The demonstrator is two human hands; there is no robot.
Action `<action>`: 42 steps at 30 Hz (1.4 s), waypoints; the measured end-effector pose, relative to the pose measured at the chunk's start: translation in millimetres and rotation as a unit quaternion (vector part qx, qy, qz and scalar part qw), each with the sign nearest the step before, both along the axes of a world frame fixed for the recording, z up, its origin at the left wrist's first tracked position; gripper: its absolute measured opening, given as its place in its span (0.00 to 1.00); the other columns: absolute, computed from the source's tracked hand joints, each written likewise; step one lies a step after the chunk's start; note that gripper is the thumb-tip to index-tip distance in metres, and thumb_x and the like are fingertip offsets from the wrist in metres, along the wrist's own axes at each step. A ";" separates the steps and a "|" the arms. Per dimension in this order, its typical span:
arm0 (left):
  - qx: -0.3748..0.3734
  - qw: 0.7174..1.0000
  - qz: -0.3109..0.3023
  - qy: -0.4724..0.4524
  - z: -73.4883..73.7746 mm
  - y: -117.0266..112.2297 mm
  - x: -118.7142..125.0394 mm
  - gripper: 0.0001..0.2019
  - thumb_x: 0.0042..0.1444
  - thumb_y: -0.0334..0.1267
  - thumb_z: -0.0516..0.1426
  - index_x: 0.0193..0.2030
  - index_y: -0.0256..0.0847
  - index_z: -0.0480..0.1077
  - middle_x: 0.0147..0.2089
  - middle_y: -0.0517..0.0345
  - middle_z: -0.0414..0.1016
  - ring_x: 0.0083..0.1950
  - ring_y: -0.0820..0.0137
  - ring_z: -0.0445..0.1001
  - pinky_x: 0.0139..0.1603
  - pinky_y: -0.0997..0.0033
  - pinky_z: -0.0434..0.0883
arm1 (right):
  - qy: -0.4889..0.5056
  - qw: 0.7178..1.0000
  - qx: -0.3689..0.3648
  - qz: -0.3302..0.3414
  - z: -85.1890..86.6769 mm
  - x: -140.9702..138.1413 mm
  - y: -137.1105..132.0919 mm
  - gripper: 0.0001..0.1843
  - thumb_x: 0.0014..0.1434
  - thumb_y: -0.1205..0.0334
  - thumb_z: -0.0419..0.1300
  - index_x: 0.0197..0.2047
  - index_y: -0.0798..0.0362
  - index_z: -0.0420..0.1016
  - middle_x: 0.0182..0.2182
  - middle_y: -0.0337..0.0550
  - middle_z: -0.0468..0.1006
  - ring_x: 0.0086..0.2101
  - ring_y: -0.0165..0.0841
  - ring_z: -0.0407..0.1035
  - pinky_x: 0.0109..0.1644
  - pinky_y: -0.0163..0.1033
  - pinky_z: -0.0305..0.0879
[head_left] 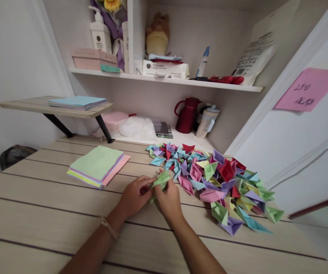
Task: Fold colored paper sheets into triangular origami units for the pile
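The left hand and the right hand are gripping a folded green paper between them, just above the table, each closing its fingertips on it; the fingers are hiding part of its shape. A band is circling the left wrist. To the right of the hands, a pile of paper boats is spreading across the table in red, pink, purple, blue, yellow and green, its nearest boats lying just beside the right hand. To the left, apart from the left hand, a stack of coloured sheets is lying with a green one on top. Behind it, a stand is bearing more sheets, the top one blue. At the back, a white bag, a red jug and a cup are standing or lying beneath a shelf, which is holding a plush, wipes and a pink box. A pink note is hanging at the right.
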State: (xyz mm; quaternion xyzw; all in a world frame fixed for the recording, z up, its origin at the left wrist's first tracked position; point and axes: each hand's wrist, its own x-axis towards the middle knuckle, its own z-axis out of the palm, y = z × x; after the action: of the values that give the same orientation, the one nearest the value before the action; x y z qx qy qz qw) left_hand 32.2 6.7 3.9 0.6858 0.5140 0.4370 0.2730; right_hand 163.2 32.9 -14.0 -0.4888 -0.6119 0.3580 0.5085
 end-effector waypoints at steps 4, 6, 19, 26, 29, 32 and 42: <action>-0.011 1.000 0.018 0.008 -0.7 -0.5 0.4 0.18 0.51 0.35 0.52 0.49 0.44 0.69 0.36 0.55 0.73 0.30 0.71 0.68 0.30 0.75 0.65 | 0.011 1.000 0.024 -0.004 -3.2 2.0 1.8 0.22 0.49 0.67 0.54 0.49 0.53 0.69 0.41 0.47 0.76 0.41 0.39 0.69 0.47 0.43 0.63; -0.017 0.999 0.033 -0.006 -1.9 0.3 -0.3 0.18 0.51 0.35 0.52 0.50 0.42 0.68 0.34 0.56 0.74 0.30 0.70 0.68 0.31 0.74 0.66 | 0.025 0.999 0.034 0.018 -5.9 2.7 2.5 0.23 0.47 0.71 0.53 0.47 0.53 0.72 0.42 0.45 0.76 0.43 0.39 0.69 0.49 0.43 0.63; -0.076 0.941 0.119 -0.307 -6.1 12.1 -12.7 0.09 0.41 0.29 0.53 0.31 0.37 0.70 0.20 0.64 0.70 0.21 0.74 0.66 0.22 0.78 0.61 | 0.301 0.929 -0.128 0.170 0.7 7.5 9.1 0.16 0.37 0.68 0.67 0.35 0.54 0.77 0.44 0.49 0.75 0.39 0.39 0.72 0.44 0.42 0.67; -0.087 0.927 0.094 -0.351 0.5 10.2 -11.6 0.11 0.37 0.29 0.55 0.32 0.37 0.70 0.27 0.62 0.73 0.25 0.73 0.69 0.26 0.77 0.65 | 0.304 0.908 -0.185 0.220 4.8 11.3 10.5 0.12 0.43 0.62 0.64 0.35 0.55 0.77 0.28 0.43 0.78 0.29 0.33 0.72 0.36 0.39 0.69; -0.110 0.930 0.030 -0.348 6.6 6.1 -9.4 0.11 0.39 0.30 0.57 0.33 0.37 0.70 0.29 0.60 0.73 0.28 0.72 0.70 0.28 0.76 0.66 | 0.312 0.913 -0.171 0.201 3.5 10.4 11.3 0.07 0.44 0.63 0.62 0.30 0.55 0.77 0.26 0.41 0.77 0.27 0.32 0.71 0.32 0.36 0.67; -0.127 0.929 -0.013 -0.346 10.4 3.7 -9.4 0.11 0.40 0.33 0.61 0.34 0.37 0.71 0.30 0.58 0.74 0.30 0.71 0.70 0.31 0.75 0.67 | 0.343 0.906 -0.158 0.189 3.1 11.5 11.8 0.06 0.45 0.64 0.61 0.29 0.54 0.76 0.26 0.40 0.76 0.27 0.31 0.69 0.31 0.34 0.64; -0.121 0.939 -0.004 -0.321 3.3 8.3 -11.8 0.10 0.37 0.38 0.64 0.26 0.35 0.71 0.24 0.61 0.71 0.26 0.74 0.67 0.29 0.76 0.64 | 0.240 0.940 -0.140 0.198 2.7 9.6 8.6 0.15 0.38 0.53 0.68 0.25 0.54 0.71 0.18 0.35 0.68 0.19 0.27 0.60 0.22 0.31 0.53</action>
State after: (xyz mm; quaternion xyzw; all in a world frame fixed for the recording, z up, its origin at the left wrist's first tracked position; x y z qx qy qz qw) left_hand 20.4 15.0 7.2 0.4733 0.4450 0.5675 0.5059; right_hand 172.9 41.5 -11.3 -0.3236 -0.4993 0.6405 0.4855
